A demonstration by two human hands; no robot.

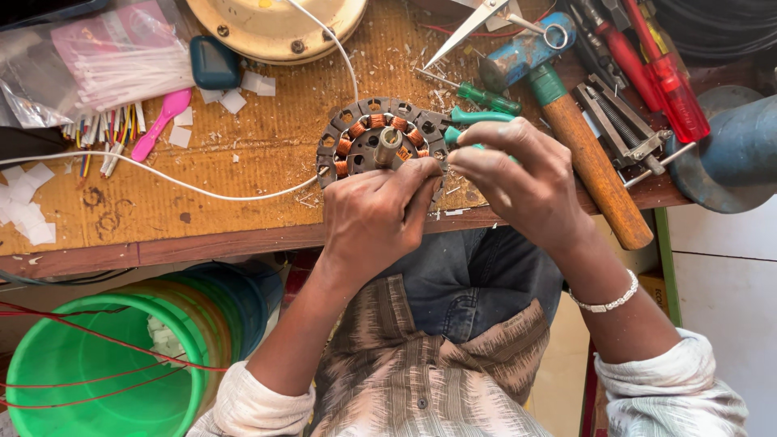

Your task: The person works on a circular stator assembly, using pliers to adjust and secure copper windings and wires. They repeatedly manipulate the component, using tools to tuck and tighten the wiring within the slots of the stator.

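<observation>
I see my left hand [376, 214] clamped on the round copper-wound metal stator [380, 146] (near edge), right hand [518, 174] pinched just beside it

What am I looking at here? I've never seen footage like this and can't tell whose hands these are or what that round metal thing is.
The single picture comes from a camera worn on a person's head, looking down at their own hands and lap. The left hand and right hand both work at the near edge of a round motor stator, a metal disc ringed with copper coils; the right hand holds a teal-handled tool. It lies on a wooden workbench. Around it are a hammer, a green screwdriver, red-handled tools, a white wire and paper scraps. A green bucket stands below.
</observation>
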